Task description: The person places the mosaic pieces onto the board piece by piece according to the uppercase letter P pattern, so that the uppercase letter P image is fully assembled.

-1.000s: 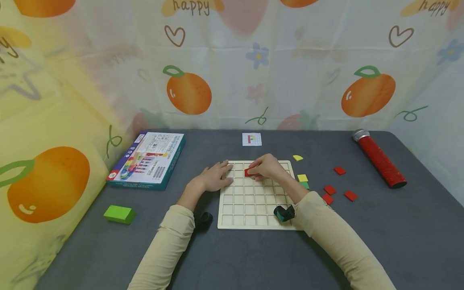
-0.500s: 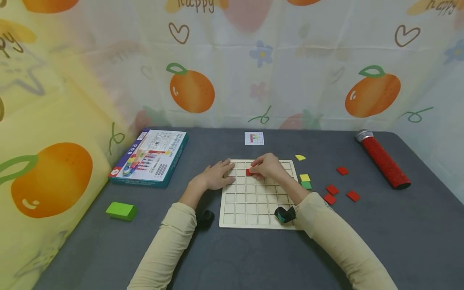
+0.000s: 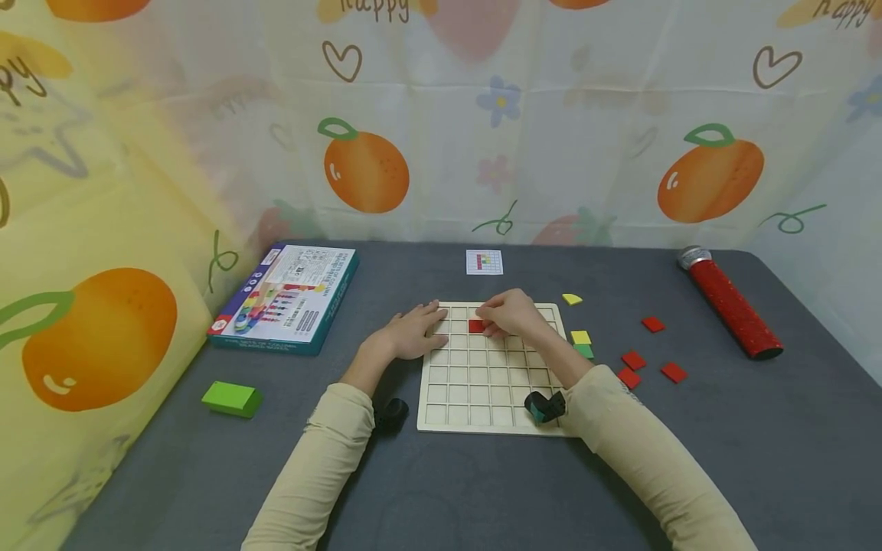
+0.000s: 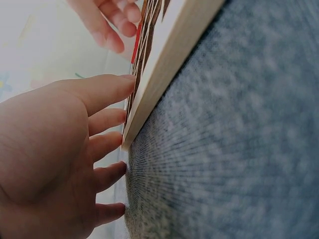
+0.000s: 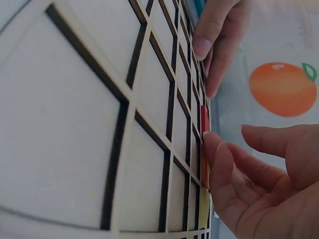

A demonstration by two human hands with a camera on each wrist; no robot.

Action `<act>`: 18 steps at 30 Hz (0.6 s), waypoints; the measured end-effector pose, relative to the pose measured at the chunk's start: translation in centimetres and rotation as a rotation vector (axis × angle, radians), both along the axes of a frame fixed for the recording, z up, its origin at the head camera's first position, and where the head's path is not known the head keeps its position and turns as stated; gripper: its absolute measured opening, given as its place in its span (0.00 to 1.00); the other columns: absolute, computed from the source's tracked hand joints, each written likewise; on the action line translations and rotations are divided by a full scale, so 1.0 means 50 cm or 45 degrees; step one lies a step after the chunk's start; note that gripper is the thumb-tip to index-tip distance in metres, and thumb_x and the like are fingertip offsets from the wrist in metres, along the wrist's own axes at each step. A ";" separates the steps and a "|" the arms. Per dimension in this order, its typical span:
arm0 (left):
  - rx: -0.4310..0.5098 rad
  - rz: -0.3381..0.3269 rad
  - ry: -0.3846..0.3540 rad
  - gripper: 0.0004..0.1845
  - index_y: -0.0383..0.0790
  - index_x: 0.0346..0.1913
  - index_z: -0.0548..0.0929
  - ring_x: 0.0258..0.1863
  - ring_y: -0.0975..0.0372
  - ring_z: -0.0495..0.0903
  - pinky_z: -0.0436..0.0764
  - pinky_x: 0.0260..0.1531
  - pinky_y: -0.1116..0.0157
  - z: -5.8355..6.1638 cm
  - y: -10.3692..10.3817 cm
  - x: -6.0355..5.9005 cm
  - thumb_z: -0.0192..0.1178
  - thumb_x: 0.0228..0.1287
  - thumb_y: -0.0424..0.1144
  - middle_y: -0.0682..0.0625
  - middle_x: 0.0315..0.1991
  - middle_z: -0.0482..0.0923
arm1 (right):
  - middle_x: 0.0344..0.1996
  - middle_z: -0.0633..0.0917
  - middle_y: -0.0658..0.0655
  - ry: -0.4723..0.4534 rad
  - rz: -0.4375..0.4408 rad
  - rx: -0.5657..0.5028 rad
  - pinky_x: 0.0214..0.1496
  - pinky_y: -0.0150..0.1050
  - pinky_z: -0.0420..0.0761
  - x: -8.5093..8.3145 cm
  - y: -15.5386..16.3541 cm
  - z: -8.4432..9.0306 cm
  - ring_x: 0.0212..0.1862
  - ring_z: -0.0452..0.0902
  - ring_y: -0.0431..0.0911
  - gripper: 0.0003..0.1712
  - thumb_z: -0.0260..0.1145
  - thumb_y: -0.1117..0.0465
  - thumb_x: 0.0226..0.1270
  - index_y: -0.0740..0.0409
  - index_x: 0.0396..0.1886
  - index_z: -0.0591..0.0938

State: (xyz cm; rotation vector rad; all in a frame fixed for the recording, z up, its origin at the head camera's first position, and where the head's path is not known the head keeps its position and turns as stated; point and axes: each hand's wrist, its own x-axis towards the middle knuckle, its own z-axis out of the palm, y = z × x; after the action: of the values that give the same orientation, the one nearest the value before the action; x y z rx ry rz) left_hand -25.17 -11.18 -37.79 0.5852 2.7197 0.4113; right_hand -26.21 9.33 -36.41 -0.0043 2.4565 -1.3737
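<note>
Here the right hand [image 3: 511, 314] lies on the far part of the grid board [image 3: 482, 398], its fingers loosely curled and their tips touching the red tile [image 3: 475, 326], which sits in a cell of the board's second row from the far edge. The right wrist view shows a fingertip [image 5: 213, 144] pressing on the tile's [image 5: 204, 122] edge; nothing is gripped, and the tile lies flat in its cell. The left hand [image 3: 411, 334] rests flat with straight fingers on the board's far left corner, partly on the table [image 3: 441, 490]; the left wrist view shows those fingers [image 4: 107, 92] spread against the board's [image 4: 164, 74] edge.

Just right of the board lie a yellow tile [image 3: 580, 337] and a green tile [image 3: 583, 351], touching each other, with a yellow quarter-round piece [image 3: 571, 299] a little farther back. Farther right, four red squares [image 3: 633, 360] are scattered on the table, and beyond them lies a red glitter tube [image 3: 730, 309]. A small pattern card [image 3: 485, 262] lies behind the board. To the left, near the curtain, are the game box [image 3: 284, 298] and, closer in, a green block [image 3: 231, 399].
</note>
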 end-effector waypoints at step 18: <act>-0.013 -0.012 -0.003 0.34 0.43 0.75 0.53 0.73 0.50 0.42 0.45 0.66 0.44 0.003 -0.002 0.002 0.48 0.73 0.52 0.46 0.75 0.43 | 0.47 0.81 0.62 0.047 0.324 -0.186 0.51 0.44 0.78 0.019 0.101 0.005 0.49 0.79 0.53 0.25 0.60 0.52 0.71 0.66 0.59 0.76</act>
State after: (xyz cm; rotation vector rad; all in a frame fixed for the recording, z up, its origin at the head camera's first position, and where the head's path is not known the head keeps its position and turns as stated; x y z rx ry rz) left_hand -25.07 -11.27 -37.62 0.5942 2.7141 0.3952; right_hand -25.25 14.36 -36.17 -0.3655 2.2832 -1.4445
